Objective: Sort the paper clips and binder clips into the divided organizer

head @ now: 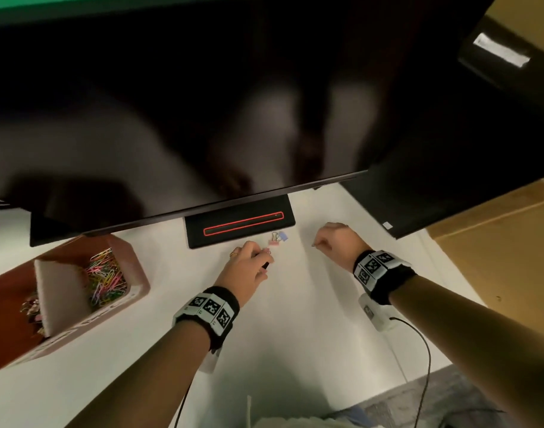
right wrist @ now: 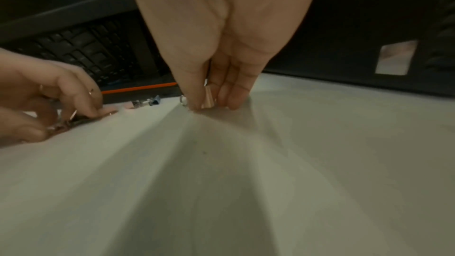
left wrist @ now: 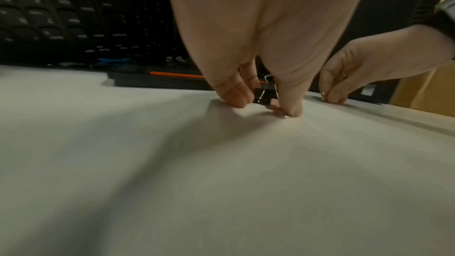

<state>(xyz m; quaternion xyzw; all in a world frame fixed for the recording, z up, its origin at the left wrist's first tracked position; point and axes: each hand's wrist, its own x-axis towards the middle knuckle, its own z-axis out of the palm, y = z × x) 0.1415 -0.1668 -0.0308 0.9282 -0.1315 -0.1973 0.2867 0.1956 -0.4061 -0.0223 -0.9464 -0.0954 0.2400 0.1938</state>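
My left hand [head: 252, 261] is down on the white desk, its fingers curled round a black binder clip [left wrist: 264, 95] and a small pink one [left wrist: 274, 104]. My right hand [head: 329, 239] is further right and pinches a pink binder clip [right wrist: 208, 97] against the desk. Between the hands, near the monitor foot, lie a loose pink binder clip [head: 274, 240] and a blue binder clip [head: 283, 236]. The pink divided organizer [head: 140, 273] stands at the left; coloured paper clips [head: 106, 279] fill its far compartment and binder clips [head: 32, 310] sit in the near one.
A large dark monitor [head: 233, 103] overhangs the back of the desk, its black foot with a red outline [head: 242, 223] right behind the clips. A keyboard [left wrist: 74, 17] sits under it. A cable [head: 419, 359] trails off the desk's near right edge. A brown box [head: 496, 257] stands at the right.
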